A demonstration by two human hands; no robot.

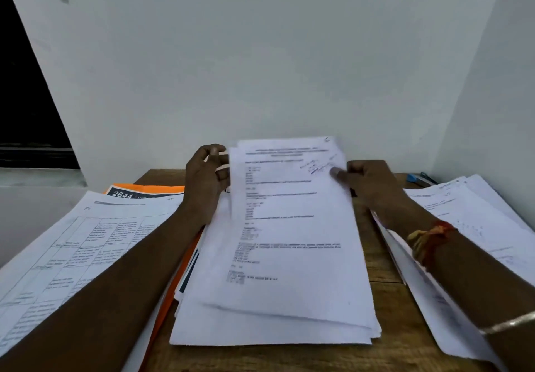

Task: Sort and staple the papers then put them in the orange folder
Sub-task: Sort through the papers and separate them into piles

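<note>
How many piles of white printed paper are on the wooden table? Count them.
3: left pile, centre pile, right pile. Sheets underneath may be hidden.

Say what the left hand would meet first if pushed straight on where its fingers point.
The top sheets of the middle stack; the left hand seems to grip their left edge.

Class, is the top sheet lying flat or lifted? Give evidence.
Far end lifted: left hand and right hand pinch the top sheet there.
</note>
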